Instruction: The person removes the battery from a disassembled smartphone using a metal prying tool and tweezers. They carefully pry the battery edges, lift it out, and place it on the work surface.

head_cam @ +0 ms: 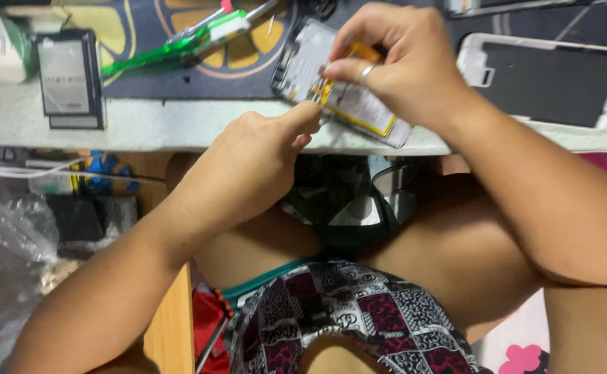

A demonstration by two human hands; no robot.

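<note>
The opened phone (317, 66) lies at the near edge of the pale surface (158, 125), its lower end jutting slightly past that edge, at about twelve o'clock from the person's lap. With its back cover off it shows a silvery frame, a white battery (362, 107) edged in yellow, and an orange flex strip near the top. It looks light and thin, stiff along its frame, yet fragile inside: the ribbon and the battery would likely tear or dent under force, so the sound place to hold it seems to be the outer frame edges, not the exposed middle.

The right hand (393, 66) sits on top of the phone, its fingers pinched shut on the orange strip, a ring on one finger. The left hand (248, 173) comes up from six o'clock; its thumb and forefinger are closed together at the phone's lower edge, touching the frame beside the battery. Whether they pinch a small tool I cannot tell.

At nine o'clock from the phone a green-handled tool (179, 45) lies on a dark patterned mat (144, 76); farther left rests a loose dark battery (68, 76). At three o'clock lies a white phone frame (546, 79) with a dark inside.
</note>
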